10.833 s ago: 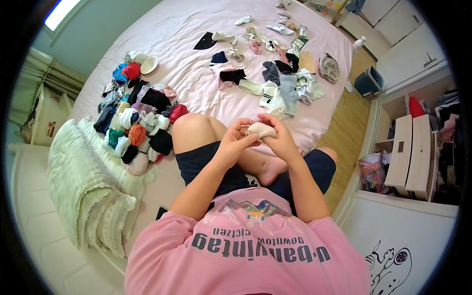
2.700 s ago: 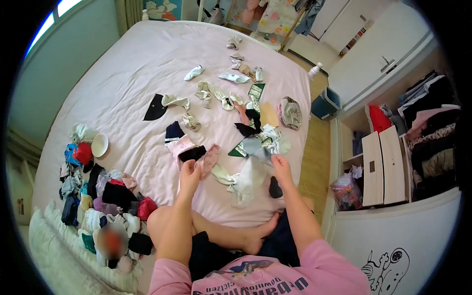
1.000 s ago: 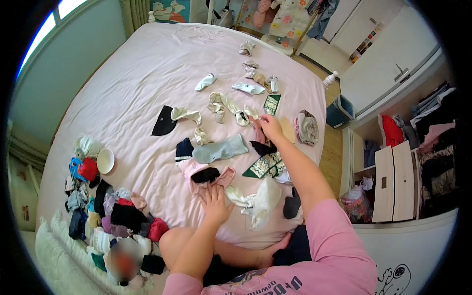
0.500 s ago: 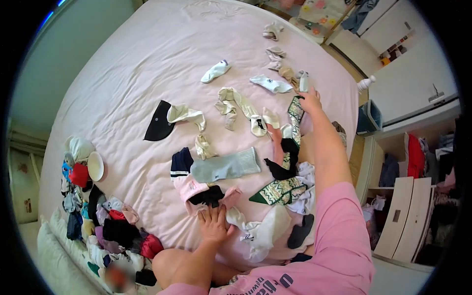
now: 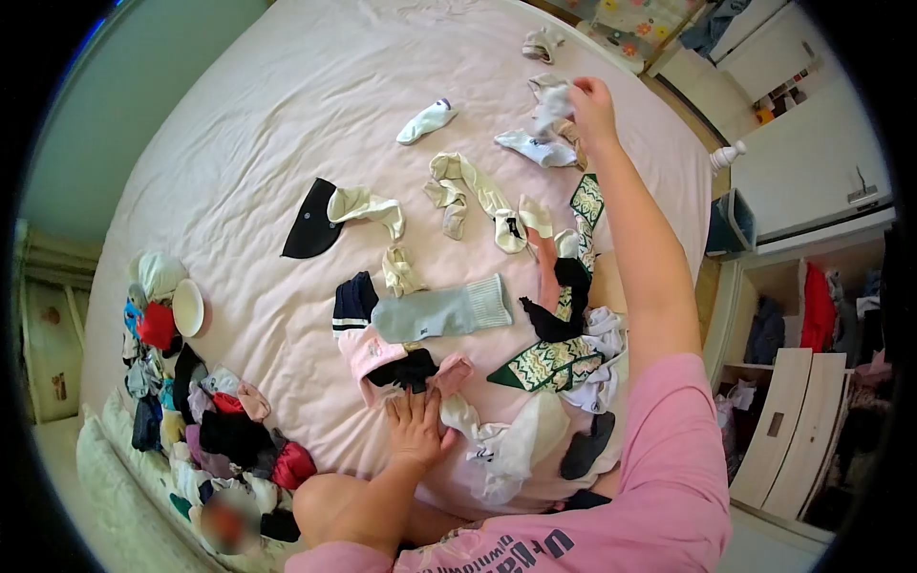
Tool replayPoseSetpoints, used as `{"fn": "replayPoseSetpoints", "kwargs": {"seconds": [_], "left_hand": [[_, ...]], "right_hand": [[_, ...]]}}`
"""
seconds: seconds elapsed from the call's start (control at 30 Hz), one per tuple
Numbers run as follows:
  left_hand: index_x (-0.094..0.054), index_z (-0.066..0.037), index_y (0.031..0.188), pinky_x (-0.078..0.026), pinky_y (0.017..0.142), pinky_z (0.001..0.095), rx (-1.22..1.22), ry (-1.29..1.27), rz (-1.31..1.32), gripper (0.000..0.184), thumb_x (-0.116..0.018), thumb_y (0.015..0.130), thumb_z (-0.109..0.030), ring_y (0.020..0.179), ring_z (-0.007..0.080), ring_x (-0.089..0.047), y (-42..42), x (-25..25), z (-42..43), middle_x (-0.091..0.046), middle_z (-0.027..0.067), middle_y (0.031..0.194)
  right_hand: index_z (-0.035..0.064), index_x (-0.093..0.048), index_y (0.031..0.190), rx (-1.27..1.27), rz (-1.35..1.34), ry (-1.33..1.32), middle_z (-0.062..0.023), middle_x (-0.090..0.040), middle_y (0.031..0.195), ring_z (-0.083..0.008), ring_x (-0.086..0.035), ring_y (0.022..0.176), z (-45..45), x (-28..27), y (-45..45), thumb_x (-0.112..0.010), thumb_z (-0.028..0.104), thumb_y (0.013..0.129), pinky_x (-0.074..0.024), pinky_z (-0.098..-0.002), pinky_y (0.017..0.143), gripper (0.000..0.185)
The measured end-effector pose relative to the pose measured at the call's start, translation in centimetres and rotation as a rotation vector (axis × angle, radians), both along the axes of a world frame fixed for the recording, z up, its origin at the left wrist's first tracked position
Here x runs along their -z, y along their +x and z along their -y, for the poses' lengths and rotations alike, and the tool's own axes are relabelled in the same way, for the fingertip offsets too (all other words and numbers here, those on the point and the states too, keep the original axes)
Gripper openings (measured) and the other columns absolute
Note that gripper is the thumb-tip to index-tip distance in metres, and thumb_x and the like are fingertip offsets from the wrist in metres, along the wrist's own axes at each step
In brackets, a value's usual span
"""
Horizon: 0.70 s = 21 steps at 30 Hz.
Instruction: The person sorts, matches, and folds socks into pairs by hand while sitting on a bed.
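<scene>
My right hand is stretched toward the far side of the bed, its fingers pinched on a whitish sock that looks slightly blurred. Just below lies a white sock; a patterned green-and-cream strip of cloth runs under my right forearm. My left hand rests with fingers spread on the near part of the bed, touching a black piece and a pink sock-like cloth. Above them lies a long grey sock.
Cream socks, a black flap-shaped piece and a dark grey sock are scattered over the pink sheet. A pile of clothing and a white bowl lie left. Open shelves stand right.
My right hand has moved farther out and slightly left, lifting the whitish sock off the bed beside the patterned cloth. The left hand stays in place on the bed.
</scene>
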<state>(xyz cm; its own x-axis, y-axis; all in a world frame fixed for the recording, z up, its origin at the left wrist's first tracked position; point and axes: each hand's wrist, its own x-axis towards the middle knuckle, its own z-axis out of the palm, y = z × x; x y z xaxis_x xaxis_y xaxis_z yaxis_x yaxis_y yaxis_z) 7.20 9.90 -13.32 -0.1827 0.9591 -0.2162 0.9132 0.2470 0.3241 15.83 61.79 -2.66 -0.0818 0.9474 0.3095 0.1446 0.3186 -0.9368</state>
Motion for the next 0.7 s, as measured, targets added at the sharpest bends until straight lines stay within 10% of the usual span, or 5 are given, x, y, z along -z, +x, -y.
{"fn": "replayPoseSetpoints", "kwargs": {"seconds": [0.17,0.4,0.7], "left_hand": [[-0.040,-0.013,0.126,-0.017,0.097,0.0576,0.006,0.030,0.033,0.072,-0.059,0.063,-0.043,0.122,0.0337,-0.028,-0.3,0.6,0.3,-0.036,0.0128,0.129],[-0.041,-0.012,0.124,-0.016,0.097,0.0570,0.003,0.085,0.076,0.075,-0.058,0.060,-0.047,0.114,0.0377,-0.033,-0.4,1.6,0.6,-0.038,0.0130,0.124],[-0.041,-0.015,0.125,-0.018,0.100,0.0492,-0.024,0.111,0.110,0.068,-0.058,0.064,-0.042,0.119,0.0291,-0.033,-0.9,0.5,0.6,-0.042,0.0053,0.122]], "right_hand": [[0.0042,-0.049,0.104,-0.420,-0.481,-0.394,-0.0050,-0.057,0.087,-0.0158,-0.057,0.073,3.1,-1.1,-8.2,-0.055,0.006,0.078,-0.0494,-0.0313,0.065,0.027],[0.0001,-0.058,0.092,-0.361,-0.387,-0.860,-0.0075,-0.060,0.079,-0.0179,-0.059,0.068,1.6,14.3,-16.8,-0.060,0.007,0.076,-0.0494,-0.0318,0.060,0.018],[0.0045,-0.051,0.093,-0.278,-0.580,-0.622,-0.0045,-0.056,0.082,-0.0133,-0.054,0.071,8.4,9.0,-16.4,-0.059,0.008,0.078,-0.0468,-0.0285,0.062,0.017]]}}
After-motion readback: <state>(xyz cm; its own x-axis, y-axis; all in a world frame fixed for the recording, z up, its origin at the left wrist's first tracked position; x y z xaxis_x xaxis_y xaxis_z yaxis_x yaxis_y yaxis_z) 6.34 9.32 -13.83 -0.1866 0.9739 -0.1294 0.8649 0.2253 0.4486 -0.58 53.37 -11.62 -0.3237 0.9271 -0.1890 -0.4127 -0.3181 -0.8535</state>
